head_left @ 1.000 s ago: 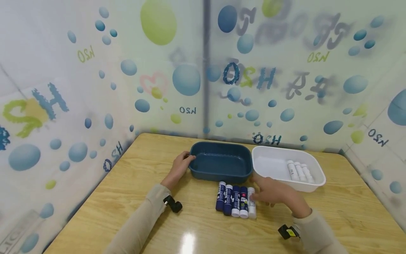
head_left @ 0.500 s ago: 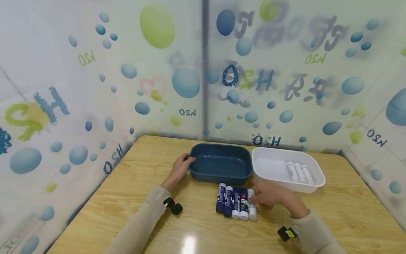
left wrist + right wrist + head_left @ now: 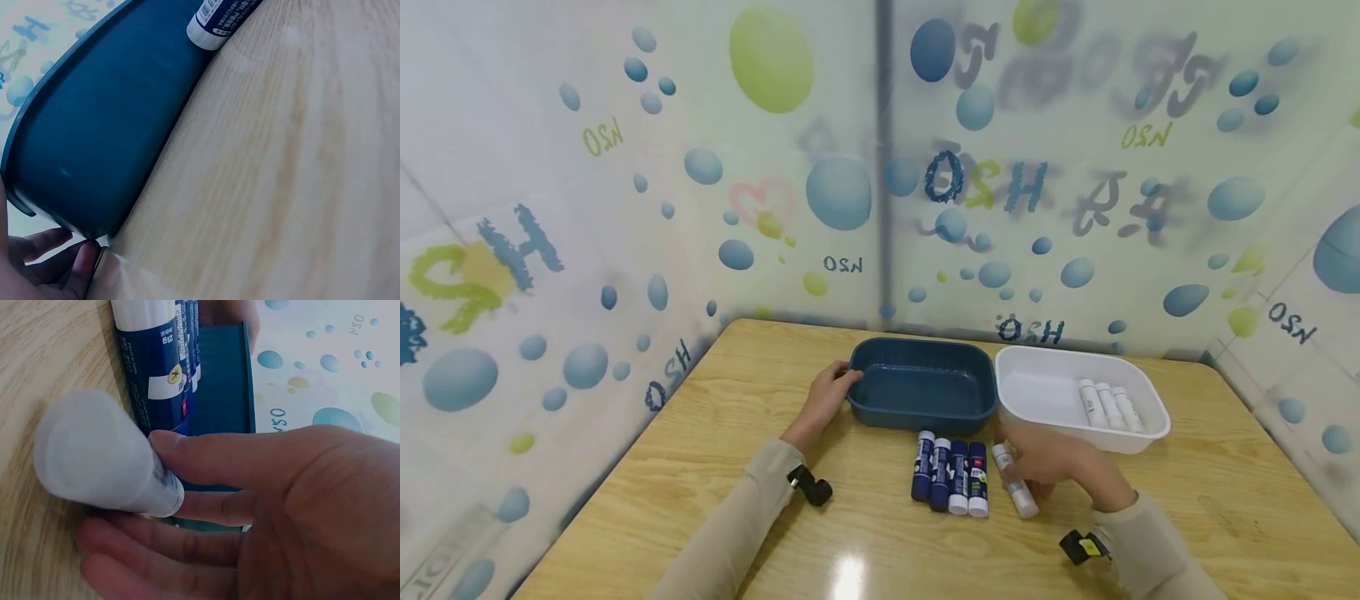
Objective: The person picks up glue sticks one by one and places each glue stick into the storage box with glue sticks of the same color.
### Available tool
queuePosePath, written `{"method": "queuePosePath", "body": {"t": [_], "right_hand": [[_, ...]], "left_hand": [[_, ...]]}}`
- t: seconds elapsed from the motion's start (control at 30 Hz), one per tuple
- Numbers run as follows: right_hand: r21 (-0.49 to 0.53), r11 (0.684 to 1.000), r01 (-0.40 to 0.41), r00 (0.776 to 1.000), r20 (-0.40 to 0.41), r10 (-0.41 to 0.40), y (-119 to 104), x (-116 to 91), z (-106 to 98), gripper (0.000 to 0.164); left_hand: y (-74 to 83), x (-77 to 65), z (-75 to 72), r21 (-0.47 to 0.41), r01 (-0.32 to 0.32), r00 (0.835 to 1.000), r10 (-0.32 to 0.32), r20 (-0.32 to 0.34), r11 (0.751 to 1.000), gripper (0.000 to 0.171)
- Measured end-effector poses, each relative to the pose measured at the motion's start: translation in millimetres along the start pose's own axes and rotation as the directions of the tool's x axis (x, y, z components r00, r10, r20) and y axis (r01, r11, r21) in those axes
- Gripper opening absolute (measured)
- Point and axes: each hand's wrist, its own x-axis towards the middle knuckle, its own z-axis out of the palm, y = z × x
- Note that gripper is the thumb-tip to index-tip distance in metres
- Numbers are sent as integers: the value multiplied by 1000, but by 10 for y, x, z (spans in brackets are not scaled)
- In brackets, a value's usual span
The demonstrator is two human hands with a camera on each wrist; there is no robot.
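Observation:
My right hand [image 3: 1051, 458] pinches a white glue stick [image 3: 1017, 483] between thumb and fingers, tilted, its clear-white end toward the camera in the right wrist view [image 3: 94, 450]. Just left of it, several navy-and-white glue sticks [image 3: 958, 479] lie side by side in a row on the table. My left hand [image 3: 831, 392] grips the left end of a dark blue plastic bin [image 3: 925, 419]; in the left wrist view its fingers [image 3: 81, 269] curl at the bin's lower corner. The bin holds nothing.
A white plastic bin [image 3: 1037, 392] stands against the blue one's right side, with several white glue sticks [image 3: 1108, 406] lying at its right end. Both bins sit near the back of the wooden table [image 3: 790, 533], before a wall printed with bubbles.
The white glue stick has come away from the right end of the row, pulled rightward and turned at a slant by my right hand. My left hand stays on the blue bin.

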Motion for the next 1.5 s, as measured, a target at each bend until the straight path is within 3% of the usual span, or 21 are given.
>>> {"method": "queuePosePath", "body": {"t": [0.23, 0.67, 0.93, 1.2, 1.5], "right_hand": [[-51, 997, -60, 998, 24, 62, 4, -21, -14, 65], [1, 994, -106, 990, 90, 106, 18, -44, -54, 67], [22, 994, -106, 991, 81, 104, 40, -27, -61, 67], [-16, 997, -70, 995, 75, 71, 55, -37, -70, 64], [-42, 994, -99, 990, 92, 103, 70, -30, -114, 66]], "left_hand": [[-18, 17, 9, -4, 1, 1000, -1, -3, 1000, 52], [5, 9, 14, -9, 5, 1000, -4, 6, 1000, 53], [0, -1, 2, -22, 11, 1000, -11, 21, 1000, 57], [-12, 4, -1, -15, 19, 1000, -19, 21, 1000, 57], [-5, -2, -7, -13, 12, 1000, -12, 21, 1000, 55]]}}
